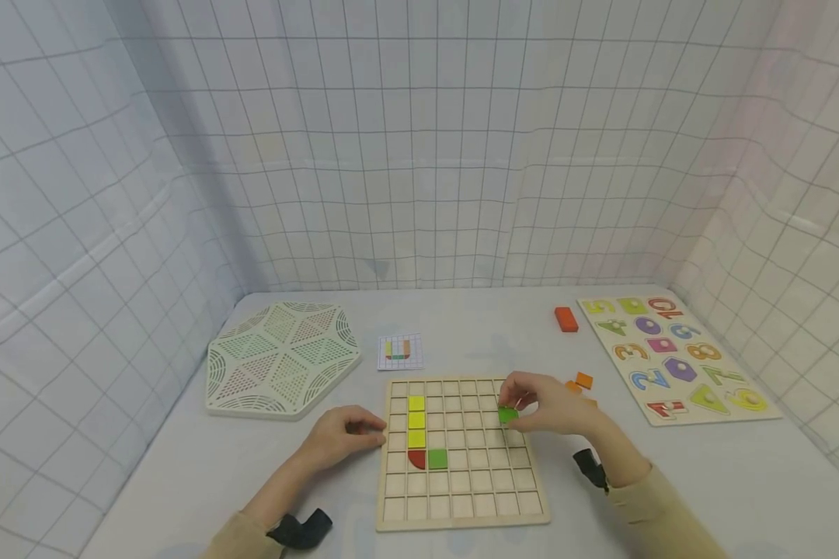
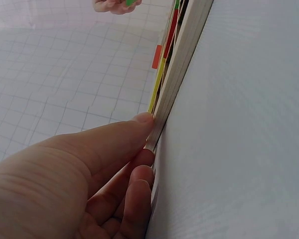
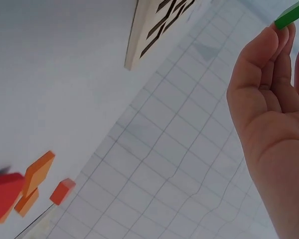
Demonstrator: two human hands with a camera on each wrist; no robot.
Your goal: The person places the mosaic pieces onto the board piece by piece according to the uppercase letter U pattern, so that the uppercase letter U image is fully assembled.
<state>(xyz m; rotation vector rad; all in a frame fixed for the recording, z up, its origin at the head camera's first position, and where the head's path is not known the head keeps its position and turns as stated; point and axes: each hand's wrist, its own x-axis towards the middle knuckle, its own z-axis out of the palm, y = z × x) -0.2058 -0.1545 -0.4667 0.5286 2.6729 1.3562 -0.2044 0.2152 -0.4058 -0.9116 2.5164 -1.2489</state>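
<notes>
A wooden grid board (image 1: 461, 526) lies in front of me. On its left side are three yellow square tiles (image 1: 416, 420) in a column, a red quarter-circle tile (image 1: 416, 460) below them and a green square tile (image 1: 437, 459) beside that. My left hand (image 1: 339, 441) holds the board's left edge, thumb tip (image 2: 144, 118) at the rim and the other fingers curled low against the side. Over the board's right columns, my right hand (image 1: 548, 404) pinches another green square tile (image 1: 508, 414) between thumb and fingers; the right wrist view has this tile (image 3: 294, 14) at its top corner.
Behind the board lies a pattern card (image 1: 401, 352). Orange tiles (image 1: 584, 380) lie right of the board, partly hidden by my right hand, with a red block (image 1: 566, 319) farther back. A number puzzle (image 1: 678, 361) stands right, a white patterned hexagonal board (image 1: 283, 359) left.
</notes>
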